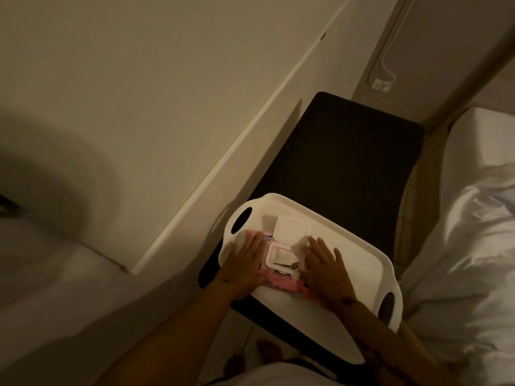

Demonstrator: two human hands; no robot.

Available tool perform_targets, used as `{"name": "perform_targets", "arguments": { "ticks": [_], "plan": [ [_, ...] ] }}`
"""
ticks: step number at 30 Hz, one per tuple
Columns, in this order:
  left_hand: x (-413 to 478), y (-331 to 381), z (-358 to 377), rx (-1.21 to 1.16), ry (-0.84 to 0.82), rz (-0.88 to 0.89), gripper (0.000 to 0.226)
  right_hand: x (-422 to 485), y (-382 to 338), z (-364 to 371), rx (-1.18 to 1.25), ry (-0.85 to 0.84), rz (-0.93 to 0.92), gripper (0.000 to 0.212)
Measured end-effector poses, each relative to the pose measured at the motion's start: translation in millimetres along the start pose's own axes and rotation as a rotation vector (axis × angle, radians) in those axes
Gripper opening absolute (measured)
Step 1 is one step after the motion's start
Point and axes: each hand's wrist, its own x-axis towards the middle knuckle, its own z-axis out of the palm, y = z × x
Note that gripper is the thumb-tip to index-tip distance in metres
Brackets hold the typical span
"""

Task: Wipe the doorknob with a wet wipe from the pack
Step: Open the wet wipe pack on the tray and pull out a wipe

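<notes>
Head view: pack (281, 270) lies on the tray (334, 240), lid (291, 228) flipped up, no doorknob in sight.
Left hand (245, 263) and right hand (324, 263) lie spread flat on the pack's ends, gripping nothing; a one-handed tug could lift the pack or drag out several wipes.

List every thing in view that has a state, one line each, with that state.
Wipe pack: lying flat on the tray, pressed down at both ends.
Pack lid: flipped open, opening exposed.
Tray: resting on the dark bench.
Left hand: flat on the pack, fingers spread, no grip.
Right hand: flat on the pack, no grip.
Bedding: rumpled.
</notes>
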Motion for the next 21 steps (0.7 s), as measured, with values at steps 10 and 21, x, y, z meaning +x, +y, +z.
{"name": "perform_targets", "arguments": {
  "ticks": [10, 21],
  "plan": [
    [15, 23, -13, -0.046, 0.016, 0.102, 0.051, -19, 1, 10, 0.111, -0.073, 0.009, 0.074],
    [23, 51, -20, -0.12, -0.073, 0.072, 0.043, -23, 0, 18, 0.126, -0.06, 0.033, 0.079]
  ]
}}
